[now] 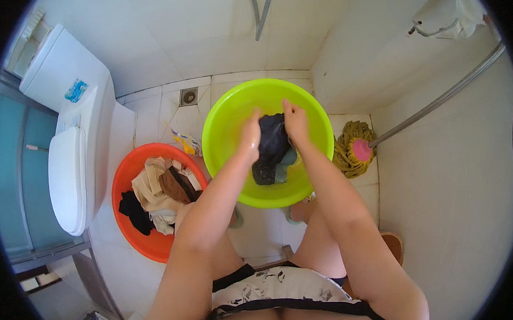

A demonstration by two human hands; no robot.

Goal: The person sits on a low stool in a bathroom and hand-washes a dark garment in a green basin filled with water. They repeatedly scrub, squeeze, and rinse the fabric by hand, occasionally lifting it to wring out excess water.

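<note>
A dark, wet-looking garment (272, 138) is stretched between my two hands over a lime-green plastic basin (223, 178). My left hand (251, 134) grips its left edge and is blurred. On the other side my right hand (295, 119) is closed on the garment's upper right edge. The lower end of the cloth hangs down into the basin. Beneath it a grey-green patch (288, 158) shows; whether that is cloth or water I cannot tell.
An orange-red basin (122, 178) of mixed clothes (154, 186) stands left of the green one, partly behind my left arm. Beyond it is a white toilet (68, 181). A string mop (352, 149) leans at the right wall. A floor drain (189, 96) and a printed plastic packet (187, 141) lie nearby.
</note>
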